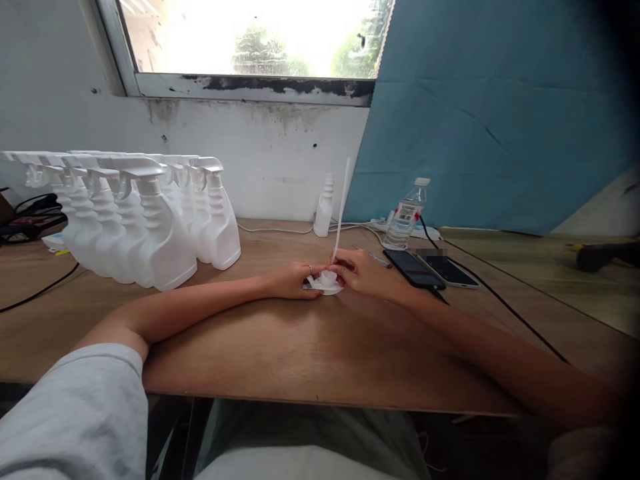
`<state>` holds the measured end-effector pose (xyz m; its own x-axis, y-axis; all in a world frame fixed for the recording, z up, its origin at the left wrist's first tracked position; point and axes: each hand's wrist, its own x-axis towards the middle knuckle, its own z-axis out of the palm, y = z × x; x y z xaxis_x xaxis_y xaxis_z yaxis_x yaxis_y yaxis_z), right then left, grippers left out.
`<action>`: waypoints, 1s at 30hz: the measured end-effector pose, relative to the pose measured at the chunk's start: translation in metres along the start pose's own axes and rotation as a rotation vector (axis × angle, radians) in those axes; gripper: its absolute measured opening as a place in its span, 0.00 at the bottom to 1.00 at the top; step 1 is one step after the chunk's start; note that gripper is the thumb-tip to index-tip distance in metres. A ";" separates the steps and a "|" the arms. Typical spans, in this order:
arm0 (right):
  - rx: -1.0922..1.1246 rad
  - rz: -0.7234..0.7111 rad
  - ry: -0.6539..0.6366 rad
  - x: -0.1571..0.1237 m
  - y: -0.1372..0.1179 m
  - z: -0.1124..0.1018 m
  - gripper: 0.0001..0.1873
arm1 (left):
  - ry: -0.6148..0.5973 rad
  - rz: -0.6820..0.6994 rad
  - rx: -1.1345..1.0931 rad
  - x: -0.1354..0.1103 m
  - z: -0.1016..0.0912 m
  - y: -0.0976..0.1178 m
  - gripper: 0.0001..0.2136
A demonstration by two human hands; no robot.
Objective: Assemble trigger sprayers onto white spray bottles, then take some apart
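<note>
Both my hands meet at the middle of the wooden table [300,347]. My left hand [293,280] is closed around a white spray trigger head [326,283] lying on the table, a ring on one finger. My right hand [361,272] pinches the base of a long thin white dip tube [342,203] that stands up from the trigger head and leans slightly right.
Several white trigger spray bottles [150,220] stand grouped at the left. A capless white bottle [324,207] stands by the wall. A clear water bottle [406,215], two phones [430,268] and black cables [505,305] lie to the right.
</note>
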<state>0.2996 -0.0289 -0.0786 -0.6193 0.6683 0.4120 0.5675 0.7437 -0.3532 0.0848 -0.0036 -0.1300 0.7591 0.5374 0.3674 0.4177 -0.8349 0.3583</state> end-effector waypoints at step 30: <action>0.398 0.034 -0.075 -0.022 0.020 0.041 0.20 | 0.413 -0.502 0.267 0.153 0.037 -0.086 0.27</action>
<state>0.3021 -0.0281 -0.1286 -0.6500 0.6812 0.3369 0.3437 0.6589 -0.6691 0.1841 0.1459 -0.1364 0.2122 0.8225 0.5277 0.8165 -0.4459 0.3667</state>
